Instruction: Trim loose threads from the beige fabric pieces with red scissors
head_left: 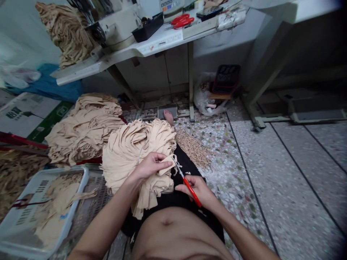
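Observation:
A big bundle of beige fabric pieces (127, 148) lies across my lap, over black trousers. My left hand (153, 164) pinches the end of one beige fabric piece (169, 163) between thumb and fingers, at the bundle's right side. In my right hand (199, 189) is a pair of scissors (192, 191) with red handles. Their metal blades point up and left, at the edge of the pinched fabric end. Whether the blades touch the fabric is too small to tell.
A white basket (85, 177) with fabric stands at the left, below another fabric pile (84, 126). Small beige clippings (193, 148) cover the floor at right. Ahead, a sewing table (162, 43) carries red-handled scissors (183, 21) and a black tray (148, 29). A bare foot (168, 117) rests on a pedal.

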Tool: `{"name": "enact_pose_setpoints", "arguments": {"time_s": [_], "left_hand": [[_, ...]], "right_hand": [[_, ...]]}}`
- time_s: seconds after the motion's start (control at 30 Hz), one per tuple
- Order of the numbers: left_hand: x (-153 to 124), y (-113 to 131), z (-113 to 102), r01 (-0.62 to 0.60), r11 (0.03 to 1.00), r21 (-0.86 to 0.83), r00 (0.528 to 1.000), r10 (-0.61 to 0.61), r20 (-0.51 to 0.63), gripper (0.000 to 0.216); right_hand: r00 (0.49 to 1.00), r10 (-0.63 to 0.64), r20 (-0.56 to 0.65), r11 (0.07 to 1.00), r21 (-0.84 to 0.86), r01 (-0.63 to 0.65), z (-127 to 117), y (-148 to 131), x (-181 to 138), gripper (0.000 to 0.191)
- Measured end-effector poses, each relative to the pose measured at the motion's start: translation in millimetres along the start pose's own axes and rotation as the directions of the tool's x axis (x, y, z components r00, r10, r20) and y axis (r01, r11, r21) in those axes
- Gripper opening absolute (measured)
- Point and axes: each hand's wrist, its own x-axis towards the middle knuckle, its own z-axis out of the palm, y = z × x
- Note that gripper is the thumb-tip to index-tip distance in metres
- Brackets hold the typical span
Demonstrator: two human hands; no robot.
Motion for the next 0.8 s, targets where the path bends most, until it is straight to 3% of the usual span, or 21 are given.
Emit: {"name": "enact_pose_setpoints", "arguments": {"time_s": [0.3,0.53,0.8], "left_hand": [[-1.3,1.9,0.6,-0.083,0.975,0.205,0.973,0.034,0.229,0.038],[0.6,2.0,4.8,-0.075,0.965,0.253,0.968,0.009,0.252,0.04],[-0.5,6.9,9.7,-0.076,0.968,0.24,0.97,0.016,0.242,0.045]], "right_hand": [[0.975,-0.168,0.147,0.982,-0.067,0.179,-12.2,-13.5,-14.0,0.04],[0.988,-0.141,0.057,0.982,-0.115,0.147,-8.4,-13.9,-6.4,0.045],[0.992,-0.074,-0.102,0.997,0.006,0.075,4.3,10.9,-7.0,0.055]]}}
